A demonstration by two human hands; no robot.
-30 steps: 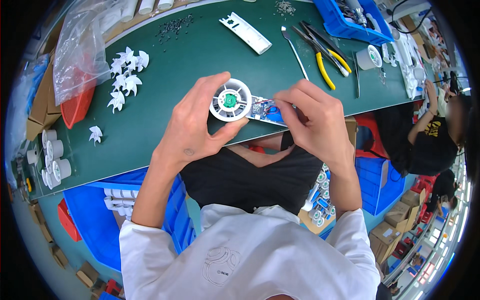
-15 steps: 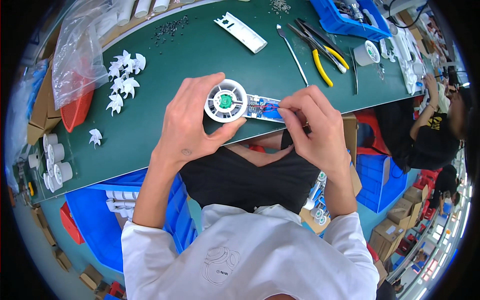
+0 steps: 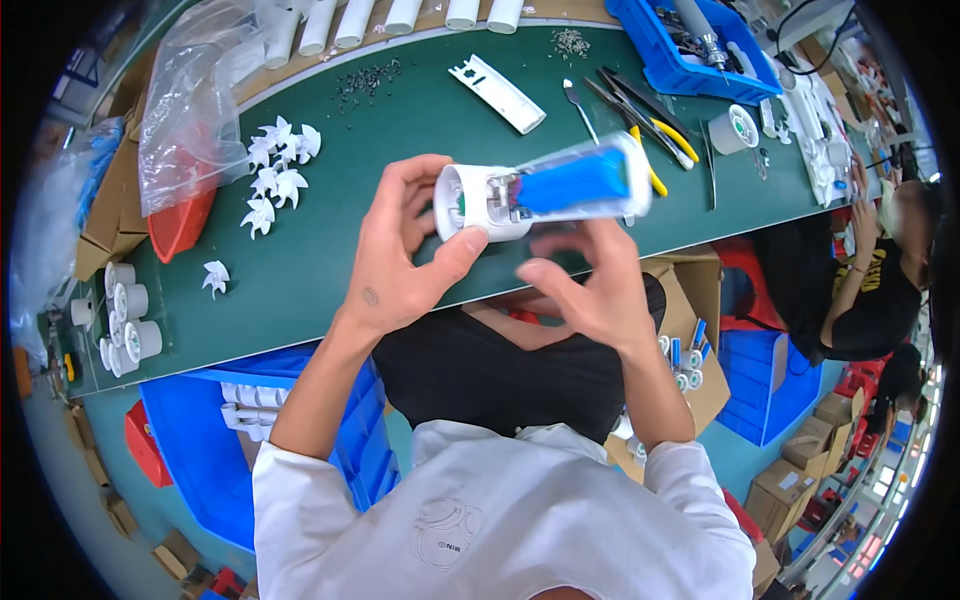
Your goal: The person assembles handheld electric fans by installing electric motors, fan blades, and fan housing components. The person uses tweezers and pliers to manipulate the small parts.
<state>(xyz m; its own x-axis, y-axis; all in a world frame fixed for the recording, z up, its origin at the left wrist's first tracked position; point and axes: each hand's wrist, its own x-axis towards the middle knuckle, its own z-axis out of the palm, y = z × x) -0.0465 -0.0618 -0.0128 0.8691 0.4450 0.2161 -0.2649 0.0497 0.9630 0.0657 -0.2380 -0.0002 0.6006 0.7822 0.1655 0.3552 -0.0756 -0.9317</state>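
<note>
A white handheld fan body [image 3: 490, 205] is tilted over the near part of the table, its round head gripped between the thumb and fingers of my left hand [image 3: 400, 262]. Its opened handle points right and shows a blue battery [image 3: 575, 187], with a small circuit board and wires next to the head. Just below the handle is my right hand [image 3: 600, 290], thumb and fingers apart, slightly blurred and apparently not touching the fan. Beyond them lies a white handle cover [image 3: 497, 93] on the green table [image 3: 380, 125].
White fan blades [image 3: 278, 165] and several round white fan heads [image 3: 130, 325] sit at left. At right are yellow-handled pliers [image 3: 660, 130], tweezers [image 3: 711, 175], a fan head [image 3: 733, 130] and a blue bin [image 3: 690, 60]. Small screws lie in piles. Another person [image 3: 870, 290] sits at right.
The fan has been turned and tipped up, so its blue battery now faces up. My right hand has let go of the wires and moved down a little from the handle.
</note>
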